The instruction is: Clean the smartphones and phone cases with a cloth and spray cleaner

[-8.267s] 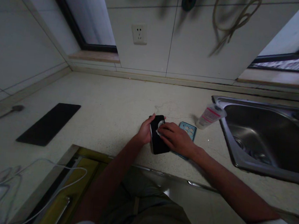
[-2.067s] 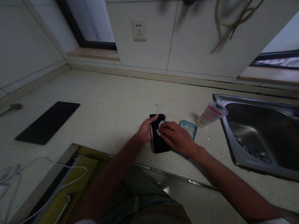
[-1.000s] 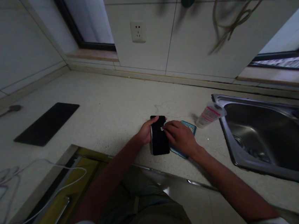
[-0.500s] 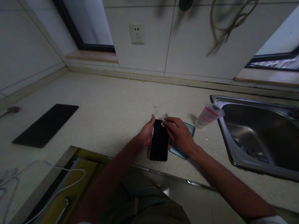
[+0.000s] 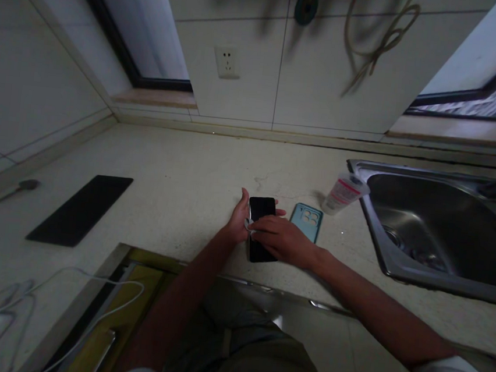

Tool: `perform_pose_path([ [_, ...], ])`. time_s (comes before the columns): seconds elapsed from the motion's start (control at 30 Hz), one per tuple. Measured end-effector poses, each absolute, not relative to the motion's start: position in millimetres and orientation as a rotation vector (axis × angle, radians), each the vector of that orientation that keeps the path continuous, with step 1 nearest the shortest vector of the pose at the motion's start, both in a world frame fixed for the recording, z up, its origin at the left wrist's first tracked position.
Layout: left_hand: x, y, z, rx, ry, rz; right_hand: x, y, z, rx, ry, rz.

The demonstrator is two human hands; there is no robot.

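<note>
A black-screened smartphone (image 5: 262, 207) lies in my left hand (image 5: 238, 221), with the thumb along its left edge and fingertips showing past its right edge. Over the middle of the screen, my right hand (image 5: 281, 240) pinches a small whitish piece (image 5: 248, 224), perhaps tissue or a wipe, at the phone's left edge. Its exact kind cannot be made out. Just right of the phone, a teal phone case (image 5: 307, 220) rests on the counter, partly covered by my right hand and forearm.
A tilted plastic cup (image 5: 345, 193) stands beside the steel sink (image 5: 383, 263) on the right. To the left, a flat black board (image 5: 81, 210) lies on the pale counter (image 5: 178, 185). A white cable (image 5: 136, 292) hangs over the yellow drawer (image 5: 135, 309) at lower left.
My right hand has moved down and left across the screen with the whitish piece, from the phone's top right to its left edge. More of the teal case shows.
</note>
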State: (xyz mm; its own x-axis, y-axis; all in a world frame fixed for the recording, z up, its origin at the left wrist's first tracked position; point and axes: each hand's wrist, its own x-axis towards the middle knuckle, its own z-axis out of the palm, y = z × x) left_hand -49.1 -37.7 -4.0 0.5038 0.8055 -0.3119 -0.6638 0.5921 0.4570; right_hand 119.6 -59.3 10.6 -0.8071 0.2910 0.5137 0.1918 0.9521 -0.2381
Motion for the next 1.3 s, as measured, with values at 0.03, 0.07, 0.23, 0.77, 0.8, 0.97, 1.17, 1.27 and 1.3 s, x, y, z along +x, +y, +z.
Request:
perform_pose_path([
  [0.03, -50.0, -37.2, -4.0, 0.313, 0.536, 0.896, 119.1, -61.3, 11.0, -0.311, -2.567, 0.258],
  [0.07, -50.8, -36.7, -4.3, 0.329, 0.538, 0.891, 118.7, -63.5, 11.2, -0.288, -2.602, 0.281],
  [0.23, -53.7, -35.5, -8.0, 0.358, 0.477, 0.889, 118.1, -73.8, 12.0, -0.261, -2.722, 0.312],
  [0.77, -51.2, -37.8, -5.9, 0.299, 0.471, 0.886, 153.7, -90.8, 16.1, -0.506, -2.775, 0.102],
  [0.8, -50.9, -38.0, -6.3, 0.276, 0.47, 0.897, 155.0, -92.3, 15.6, -0.534, -2.751, 0.078],
  [0.97, -49.7, -40.6, -2.6, 0.166, 0.485, 1.011, 144.3, -97.5, 11.8, -0.588, -2.663, -0.081],
  [1.17, -50.9, -39.7, -1.1, 0.129, 0.525, 1.123, 116.3, -99.1, 7.8, -0.59, -2.658, -0.066],
  [1.27, -52.0, -39.2, -1.7, 0.137, 0.531, 1.138, 113.9, -97.6, 10.7, -0.611, -2.694, 0.012],
  [1.3, -52.2, -39.5, -1.2, 0.141, 0.525, 1.141, 116.0, -96.5, 12.3, -0.593, -2.702, 0.017],
])
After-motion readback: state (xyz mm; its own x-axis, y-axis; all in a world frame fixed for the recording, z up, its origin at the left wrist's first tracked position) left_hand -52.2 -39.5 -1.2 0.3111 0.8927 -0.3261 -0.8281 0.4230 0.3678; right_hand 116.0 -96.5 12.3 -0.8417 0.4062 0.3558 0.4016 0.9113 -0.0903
